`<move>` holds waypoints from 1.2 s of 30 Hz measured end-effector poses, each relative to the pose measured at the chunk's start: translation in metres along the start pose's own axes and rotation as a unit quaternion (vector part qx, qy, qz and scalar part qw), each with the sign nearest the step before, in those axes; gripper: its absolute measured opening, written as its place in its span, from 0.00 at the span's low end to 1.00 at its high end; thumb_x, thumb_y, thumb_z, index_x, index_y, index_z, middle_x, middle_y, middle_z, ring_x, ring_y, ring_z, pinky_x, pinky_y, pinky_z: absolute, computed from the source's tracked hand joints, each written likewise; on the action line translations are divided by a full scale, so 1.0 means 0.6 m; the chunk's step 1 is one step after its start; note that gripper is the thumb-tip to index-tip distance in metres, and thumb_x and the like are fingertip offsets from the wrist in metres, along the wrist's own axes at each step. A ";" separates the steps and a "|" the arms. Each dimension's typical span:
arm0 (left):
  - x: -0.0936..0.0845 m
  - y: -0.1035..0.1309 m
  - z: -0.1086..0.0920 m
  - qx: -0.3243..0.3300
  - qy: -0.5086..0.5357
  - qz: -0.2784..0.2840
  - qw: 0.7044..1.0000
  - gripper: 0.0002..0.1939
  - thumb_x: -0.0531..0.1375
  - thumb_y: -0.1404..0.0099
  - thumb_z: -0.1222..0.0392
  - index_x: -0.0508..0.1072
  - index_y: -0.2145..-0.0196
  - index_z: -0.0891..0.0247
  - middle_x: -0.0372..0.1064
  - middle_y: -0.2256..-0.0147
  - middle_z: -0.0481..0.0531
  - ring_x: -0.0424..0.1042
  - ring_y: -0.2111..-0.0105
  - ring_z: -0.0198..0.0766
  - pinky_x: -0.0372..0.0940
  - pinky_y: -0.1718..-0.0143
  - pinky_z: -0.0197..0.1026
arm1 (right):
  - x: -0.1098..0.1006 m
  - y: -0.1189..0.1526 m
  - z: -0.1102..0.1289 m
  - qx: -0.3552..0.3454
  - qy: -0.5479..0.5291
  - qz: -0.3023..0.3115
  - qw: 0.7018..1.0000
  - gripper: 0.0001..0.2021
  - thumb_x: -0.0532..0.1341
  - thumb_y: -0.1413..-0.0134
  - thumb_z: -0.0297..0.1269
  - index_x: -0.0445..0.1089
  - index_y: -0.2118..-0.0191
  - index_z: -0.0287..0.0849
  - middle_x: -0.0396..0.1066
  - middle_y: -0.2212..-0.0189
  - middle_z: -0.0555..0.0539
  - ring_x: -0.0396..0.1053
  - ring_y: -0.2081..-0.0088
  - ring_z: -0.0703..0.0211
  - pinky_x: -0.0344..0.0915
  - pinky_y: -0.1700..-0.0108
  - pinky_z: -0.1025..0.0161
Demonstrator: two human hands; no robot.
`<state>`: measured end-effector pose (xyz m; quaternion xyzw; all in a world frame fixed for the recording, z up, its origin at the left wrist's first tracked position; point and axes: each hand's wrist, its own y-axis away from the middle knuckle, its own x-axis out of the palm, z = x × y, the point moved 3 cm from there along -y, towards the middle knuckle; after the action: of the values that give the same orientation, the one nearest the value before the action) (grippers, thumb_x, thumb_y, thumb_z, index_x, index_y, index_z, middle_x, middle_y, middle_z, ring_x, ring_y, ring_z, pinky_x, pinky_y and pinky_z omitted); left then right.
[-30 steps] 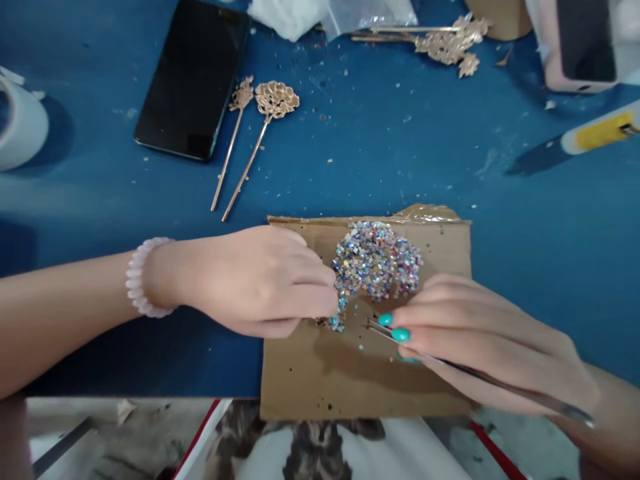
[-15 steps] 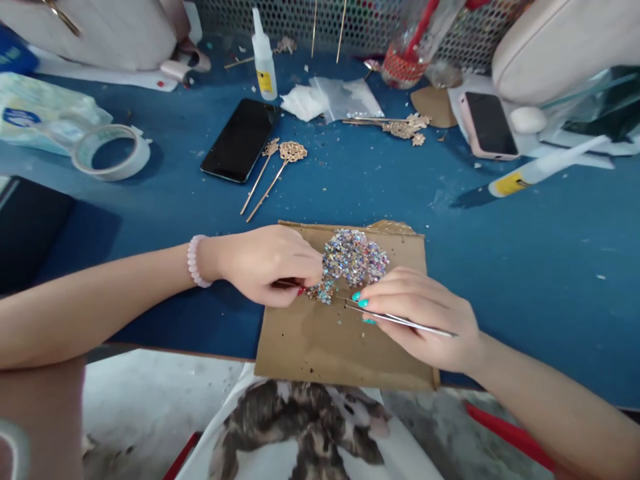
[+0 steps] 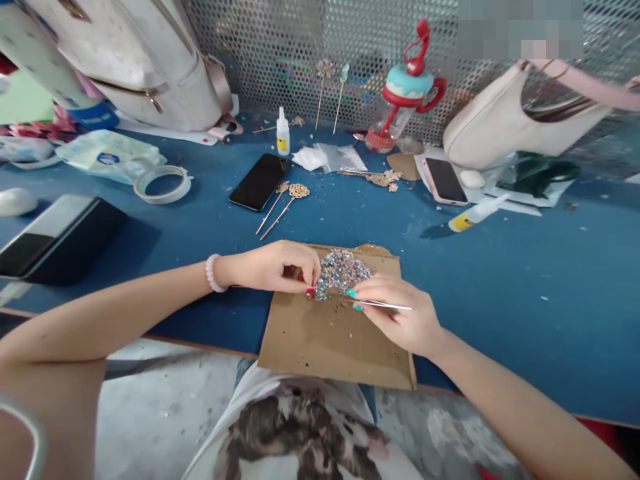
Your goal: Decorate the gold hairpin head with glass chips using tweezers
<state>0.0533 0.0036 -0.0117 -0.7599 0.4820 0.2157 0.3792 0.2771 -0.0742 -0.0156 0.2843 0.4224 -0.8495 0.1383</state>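
Note:
A pile of small multicoloured sparkling stones lies on a brown cardboard sheet at the table's front edge. At the pile's left side is my left hand, wearing a pink bead bracelet. Its fingers are pinched together at a small red piece, with a thin stick showing beneath the wrist; what exactly they hold is too small to make out. My right hand grips thin metal tweezers, whose tips point left, just below the pile. The tweezer tips are partly hidden by the fingers.
Behind the cardboard on the blue table are two gold hairpins, a black phone, a glue bottle and more hairpins. Another glue bottle lies right. Tape and a black box are at left.
The view has tilted up, showing more of the bags and the mesh behind. My left fingers have shifted and now show a red piece at their tips. My right hand still holds the tweezers near the pile.

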 end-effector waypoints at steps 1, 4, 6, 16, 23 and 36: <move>0.000 0.000 0.000 0.014 -0.005 -0.011 1.000 0.09 0.59 0.29 0.65 0.68 0.70 0.62 0.76 0.67 0.51 0.76 0.65 0.30 0.70 0.61 0.30 | 0.000 0.000 -0.001 0.001 0.004 0.000 1.000 0.06 0.63 0.38 0.26 0.73 0.58 0.43 0.80 0.65 0.45 0.79 0.62 0.58 0.77 0.58 0.58; 0.002 0.004 -0.003 0.061 -0.046 -0.043 0.996 0.07 0.59 0.28 0.66 0.71 0.67 0.62 0.78 0.66 0.52 0.78 0.64 0.31 0.71 0.61 0.31 | 0.002 0.000 -0.003 0.009 0.013 0.003 1.000 0.05 0.63 0.37 0.27 0.73 0.58 0.44 0.80 0.65 0.46 0.79 0.62 0.58 0.78 0.58 0.58; 0.002 0.009 -0.009 0.099 -0.089 -0.062 0.989 0.04 0.60 0.29 0.66 0.73 0.63 0.62 0.80 0.63 0.53 0.78 0.63 0.33 0.71 0.60 0.34 | 0.002 0.000 -0.004 0.014 0.017 0.005 1.000 0.05 0.62 0.37 0.28 0.73 0.59 0.44 0.80 0.65 0.46 0.79 0.62 0.58 0.78 0.58 0.58; -0.006 0.024 -0.035 0.180 -0.204 -0.032 0.962 0.17 0.65 0.35 0.66 0.78 0.53 0.44 0.80 0.65 0.39 0.77 0.67 0.30 0.68 0.66 0.34 | -0.004 -0.007 0.004 0.022 -0.059 0.022 0.998 0.05 0.65 0.38 0.29 0.75 0.58 0.44 0.80 0.65 0.47 0.78 0.61 0.60 0.76 0.57 0.62; 0.002 0.025 -0.024 0.108 -0.194 0.051 0.974 0.15 0.64 0.34 0.63 0.79 0.55 0.39 0.78 0.68 0.39 0.76 0.69 0.30 0.66 0.69 0.36 | -0.009 -0.008 0.013 0.066 -0.150 -0.011 0.986 0.03 0.65 0.37 0.31 0.74 0.59 0.44 0.78 0.68 0.48 0.76 0.67 0.63 0.75 0.64 0.66; 0.014 0.049 -0.015 0.164 -0.121 0.107 0.973 0.27 0.65 0.35 0.66 0.71 0.49 0.28 0.77 0.61 0.26 0.75 0.66 0.23 0.62 0.75 0.32 | -0.001 -0.008 0.031 0.039 -0.126 0.070 0.989 0.04 0.61 0.34 0.31 0.71 0.56 0.44 0.79 0.61 0.44 0.76 0.55 0.56 0.73 0.50 0.53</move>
<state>0.0300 -0.0153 -0.0228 -0.5997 0.5402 0.2633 0.5285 0.2686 -0.0858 -0.0030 0.2094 0.3474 -0.8824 0.2384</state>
